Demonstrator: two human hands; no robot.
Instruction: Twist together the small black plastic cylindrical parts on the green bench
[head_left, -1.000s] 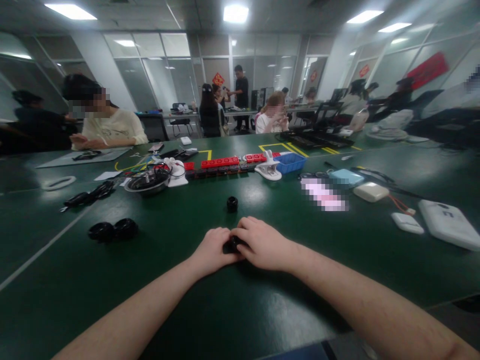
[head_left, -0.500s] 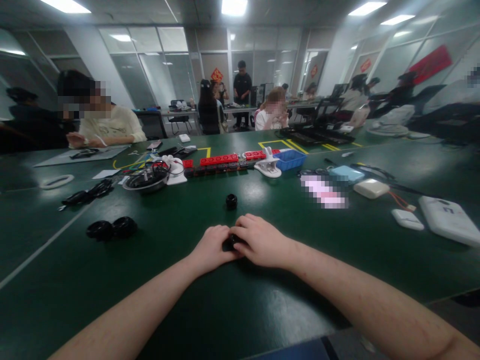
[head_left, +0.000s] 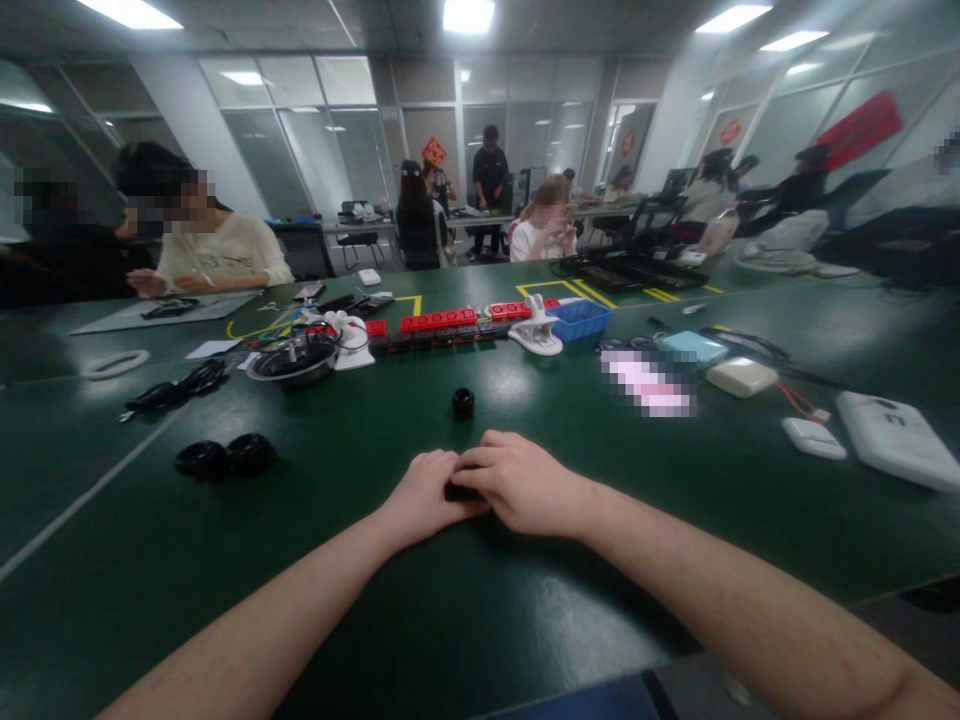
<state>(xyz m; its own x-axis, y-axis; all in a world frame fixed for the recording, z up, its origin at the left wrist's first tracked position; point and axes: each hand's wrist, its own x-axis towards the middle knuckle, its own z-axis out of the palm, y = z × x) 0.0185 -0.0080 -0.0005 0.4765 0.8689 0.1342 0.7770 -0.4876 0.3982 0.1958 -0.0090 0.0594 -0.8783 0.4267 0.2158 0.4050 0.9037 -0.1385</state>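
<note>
Close together over the green table, my left hand (head_left: 427, 497) and my right hand (head_left: 517, 483) are both closed around a small black round object (head_left: 463, 493). Fingers cover most of it, so its kind cannot be made out. Just beyond the hands stands a shiny black ring-like piece (head_left: 463, 403), which looks like a coiled cable and is touched by neither hand. Two larger shiny black coils (head_left: 225, 457) lie side by side to the left of my left hand.
Across the table (head_left: 360, 620) stand a metal bowl of black cables (head_left: 292, 362), a red-and-black strip (head_left: 439, 325), a white clip (head_left: 536, 328) and a blue bin (head_left: 581, 318). On the right lie a light-blue case (head_left: 694, 348) and a white power bank (head_left: 896, 438). Several people sit beyond.
My right hand's fingers have shifted slightly over the small black object, hiding more of it. My left hand stays almost where it was.
</note>
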